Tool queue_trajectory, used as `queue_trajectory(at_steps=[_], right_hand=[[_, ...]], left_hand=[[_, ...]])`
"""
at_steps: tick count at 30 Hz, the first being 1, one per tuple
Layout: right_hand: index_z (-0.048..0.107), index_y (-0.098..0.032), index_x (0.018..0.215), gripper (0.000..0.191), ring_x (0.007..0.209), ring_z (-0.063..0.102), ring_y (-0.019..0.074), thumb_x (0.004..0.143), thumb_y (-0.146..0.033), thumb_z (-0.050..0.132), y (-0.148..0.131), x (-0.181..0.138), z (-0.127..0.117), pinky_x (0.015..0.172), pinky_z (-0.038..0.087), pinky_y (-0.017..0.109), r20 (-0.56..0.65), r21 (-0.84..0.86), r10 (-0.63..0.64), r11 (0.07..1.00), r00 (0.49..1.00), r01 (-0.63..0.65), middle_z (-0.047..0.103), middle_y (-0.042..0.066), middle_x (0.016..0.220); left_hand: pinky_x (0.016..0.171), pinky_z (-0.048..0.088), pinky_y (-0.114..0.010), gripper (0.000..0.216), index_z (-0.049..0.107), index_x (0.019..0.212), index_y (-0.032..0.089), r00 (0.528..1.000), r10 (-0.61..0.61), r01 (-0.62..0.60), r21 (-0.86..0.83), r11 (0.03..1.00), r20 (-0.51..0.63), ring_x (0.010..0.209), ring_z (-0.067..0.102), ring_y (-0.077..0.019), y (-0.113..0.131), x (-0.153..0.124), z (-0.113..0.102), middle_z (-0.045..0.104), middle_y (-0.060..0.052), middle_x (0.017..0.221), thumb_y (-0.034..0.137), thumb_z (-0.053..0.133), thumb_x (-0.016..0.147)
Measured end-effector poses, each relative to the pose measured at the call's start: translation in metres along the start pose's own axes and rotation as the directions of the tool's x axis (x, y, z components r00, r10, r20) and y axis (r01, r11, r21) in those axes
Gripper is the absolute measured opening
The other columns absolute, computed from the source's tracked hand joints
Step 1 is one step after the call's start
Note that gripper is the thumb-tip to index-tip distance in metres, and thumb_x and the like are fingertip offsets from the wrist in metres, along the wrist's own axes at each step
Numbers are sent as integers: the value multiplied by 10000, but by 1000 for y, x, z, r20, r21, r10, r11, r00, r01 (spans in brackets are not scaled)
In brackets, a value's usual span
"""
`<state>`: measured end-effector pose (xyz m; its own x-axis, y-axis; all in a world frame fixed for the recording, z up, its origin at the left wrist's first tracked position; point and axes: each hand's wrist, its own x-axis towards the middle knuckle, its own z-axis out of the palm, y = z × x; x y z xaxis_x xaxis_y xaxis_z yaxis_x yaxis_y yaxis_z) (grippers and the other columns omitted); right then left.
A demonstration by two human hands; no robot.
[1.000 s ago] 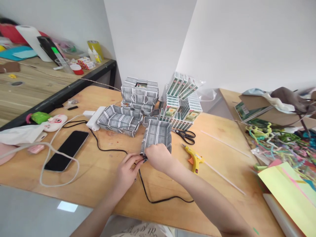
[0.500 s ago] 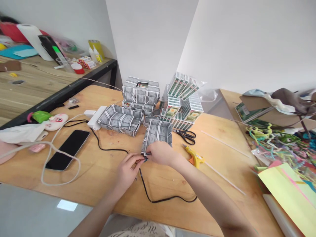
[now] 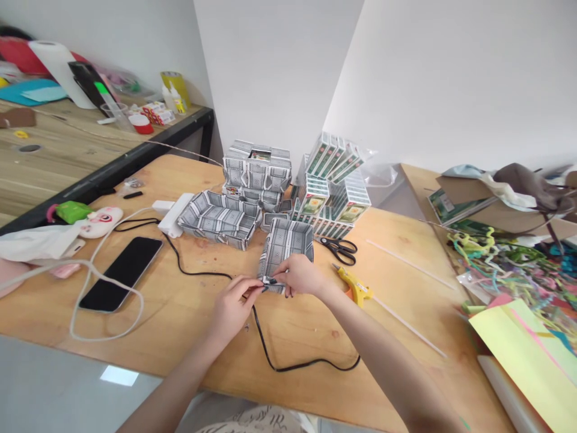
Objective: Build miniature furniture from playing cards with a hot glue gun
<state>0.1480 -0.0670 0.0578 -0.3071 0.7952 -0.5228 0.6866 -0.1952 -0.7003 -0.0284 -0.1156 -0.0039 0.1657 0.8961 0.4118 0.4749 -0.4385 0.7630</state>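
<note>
A small open box (image 3: 285, 242) made of grey-and-white patterned cards lies in front of me. At its near left corner my left hand (image 3: 237, 300) is closed, thumb and fingertips pinching the edge. My right hand (image 3: 300, 275) is closed on the near rim just to the right, fingers curled over it. A small dark-and-white piece shows between the two hands; what it is I cannot make out. Right of the box lie black scissors (image 3: 340, 249) and a yellow glue gun (image 3: 356, 286) with a clear glue stick in its back.
A second open card box (image 3: 220, 221) and stacked card boxes (image 3: 256, 165) stand behind. Packs of playing cards (image 3: 336, 192) are piled at back right. A black cable (image 3: 311, 365), a phone (image 3: 121, 274) and a power strip (image 3: 175, 216) lie on the wooden table (image 3: 180, 325).
My right hand has shifted slightly right along the box's near rim, uncovering the small dark-and-white piece. My left hand stays at the corner.
</note>
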Motion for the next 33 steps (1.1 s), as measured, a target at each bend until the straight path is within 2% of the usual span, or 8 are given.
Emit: queue_trajectory(at_steps=[4,9,12,14,17,19,27,33], right_hand=[[715,-152,835,188,404,569,91,776,-161,537,1,1,-1,402,423,143,13,26,21,999,1000,-22,575,-27,431],[715,-150,825,196,414,574,106,765,-165,529,1,1,-4,410,414,164,10,-22,6,1000,1000,-5,572,-25,434],[714,-160,778,220,471,599,103,772,-142,495,-5,-3,-7,487,427,168,23,-183,-116,976,993,118,610,-16,490],[710,-175,724,227,534,616,105,763,-129,491,-12,-7,-9,543,425,172,34,-351,-204,914,978,203,637,-8,537],[706,-180,690,186,638,635,143,737,-159,528,-22,-11,-12,567,411,199,32,-555,-254,800,967,229,678,27,618],[711,-178,711,162,681,643,164,722,-183,550,-25,-11,-12,568,409,211,35,-600,-265,766,964,232,695,46,663],[691,-155,676,170,529,638,108,706,-184,526,-22,-5,-18,481,403,157,191,-387,-217,880,957,277,668,6,565],[705,-137,669,156,502,631,92,715,-150,556,-15,4,-20,509,423,139,177,-246,-188,942,966,229,624,-18,488]], left_hand=[[615,526,-224,105,634,818,201,1000,-8,8,21,1000,8,671,622,-116,-2,-1,1,647,-19,793,223,535,847],[681,518,-255,113,635,875,216,999,18,-22,101,995,43,766,630,-140,-6,-3,0,655,-25,839,247,527,859],[711,512,-268,115,633,882,217,997,37,-46,135,990,70,792,633,-148,-5,-3,-1,660,-24,847,246,524,860],[709,512,-267,116,633,872,218,997,43,-53,147,988,70,785,635,-147,-4,-2,-2,661,-21,842,239,520,860],[713,515,-266,118,633,868,223,997,44,-52,154,987,60,783,637,-148,-2,-2,-2,660,-18,839,233,515,860],[724,516,-267,120,632,872,223,997,43,-52,153,987,63,794,638,-149,-1,-2,-2,660,-20,846,231,512,862],[712,513,-264,104,629,870,224,997,46,-55,141,989,65,787,634,-147,-4,-3,0,658,-14,838,215,527,851],[713,512,-255,82,618,870,210,995,84,-89,133,987,47,788,638,-141,-5,-4,1,664,-15,837,213,539,848]])
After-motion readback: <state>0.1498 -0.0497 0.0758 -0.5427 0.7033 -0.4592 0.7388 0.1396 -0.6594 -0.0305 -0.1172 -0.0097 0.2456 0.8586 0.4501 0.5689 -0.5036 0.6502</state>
